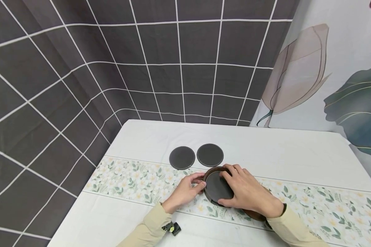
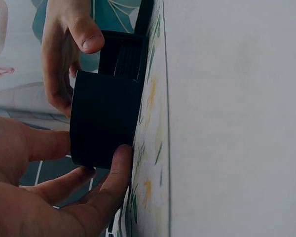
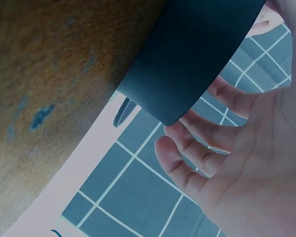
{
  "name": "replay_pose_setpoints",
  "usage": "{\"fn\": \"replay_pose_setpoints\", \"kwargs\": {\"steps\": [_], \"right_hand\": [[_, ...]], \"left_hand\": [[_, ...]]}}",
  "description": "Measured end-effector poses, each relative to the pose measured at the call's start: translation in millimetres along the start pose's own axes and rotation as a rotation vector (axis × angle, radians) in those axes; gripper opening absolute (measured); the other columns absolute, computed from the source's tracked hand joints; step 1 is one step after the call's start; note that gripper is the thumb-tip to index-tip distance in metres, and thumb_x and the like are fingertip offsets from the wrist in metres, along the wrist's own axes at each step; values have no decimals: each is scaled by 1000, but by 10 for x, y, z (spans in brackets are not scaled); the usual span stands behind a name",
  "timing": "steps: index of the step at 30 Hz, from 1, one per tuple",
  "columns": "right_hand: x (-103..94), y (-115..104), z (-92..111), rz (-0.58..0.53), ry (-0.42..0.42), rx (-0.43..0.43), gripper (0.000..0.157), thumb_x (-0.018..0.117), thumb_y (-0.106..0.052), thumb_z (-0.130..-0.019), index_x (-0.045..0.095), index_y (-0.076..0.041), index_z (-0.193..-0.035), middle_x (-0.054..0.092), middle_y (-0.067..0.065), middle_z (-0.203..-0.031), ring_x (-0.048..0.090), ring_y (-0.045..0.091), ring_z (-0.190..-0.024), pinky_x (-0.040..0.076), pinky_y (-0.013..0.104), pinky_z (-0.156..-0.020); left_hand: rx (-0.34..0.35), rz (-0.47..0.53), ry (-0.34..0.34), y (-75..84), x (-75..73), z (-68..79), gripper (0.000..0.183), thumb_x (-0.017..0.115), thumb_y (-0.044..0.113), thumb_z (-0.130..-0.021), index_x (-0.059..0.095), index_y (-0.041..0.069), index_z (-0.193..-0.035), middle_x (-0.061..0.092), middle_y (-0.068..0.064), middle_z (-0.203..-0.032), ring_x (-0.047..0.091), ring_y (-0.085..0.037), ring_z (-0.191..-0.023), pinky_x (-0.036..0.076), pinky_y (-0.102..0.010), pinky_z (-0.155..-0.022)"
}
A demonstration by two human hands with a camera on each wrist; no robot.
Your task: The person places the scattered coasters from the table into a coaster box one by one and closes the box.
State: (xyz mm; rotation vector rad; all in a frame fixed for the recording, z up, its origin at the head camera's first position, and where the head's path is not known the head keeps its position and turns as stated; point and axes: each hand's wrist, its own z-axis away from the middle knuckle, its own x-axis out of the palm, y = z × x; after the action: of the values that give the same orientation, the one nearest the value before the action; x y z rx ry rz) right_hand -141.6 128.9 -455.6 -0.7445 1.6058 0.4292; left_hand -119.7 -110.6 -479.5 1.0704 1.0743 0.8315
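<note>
A round, dark coaster holder (image 1: 208, 197) with a brown inner rim stands on the table, a black disc (image 1: 217, 187) lying inside it. My left hand (image 1: 185, 190) grips its left side, thumb and fingers against the wall. From the right, my right hand (image 1: 245, 190) spans it, with fingers over the far rim and the disc and the thumb at the near edge. In the left wrist view a gap in the holder's wall shows a ridged stack (image 2: 128, 59). Under my right wrist lies a brown round piece (image 1: 253, 215), mostly hidden.
Two black round coasters with stitched edges, one on the left (image 1: 182, 158) and one on the right (image 1: 210, 155), lie flat beyond the holder. A flowered strip (image 1: 120, 176) crosses the white table (image 1: 296, 154). Dark gridded cloth (image 1: 198, 44) hangs behind and at left.
</note>
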Motion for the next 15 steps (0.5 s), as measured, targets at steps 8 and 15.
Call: {"fn": "replay_pose_setpoints", "kwargs": {"steps": [8,15], "right_hand": [[-35,14,64,-66,-29,47,94,79,-73,-71,58,-10,-138,51,17,-144,54,34,-124,52,53,-95],[-61,69,193,-148,-38,87,110,82,-71,-70,45,-5,-151,50,19,-146,60,35,-120,55,55,-90]], "left_hand": [[-1,1,2,-5,13,-3,38,63,12,-101,61,2,-139,71,-14,-105,72,-30,-86,63,-34,-75],[-6,15,-14,5,-22,2,41,63,12,-101,58,0,-140,69,-18,-113,72,-32,-94,63,-32,-78]]}}
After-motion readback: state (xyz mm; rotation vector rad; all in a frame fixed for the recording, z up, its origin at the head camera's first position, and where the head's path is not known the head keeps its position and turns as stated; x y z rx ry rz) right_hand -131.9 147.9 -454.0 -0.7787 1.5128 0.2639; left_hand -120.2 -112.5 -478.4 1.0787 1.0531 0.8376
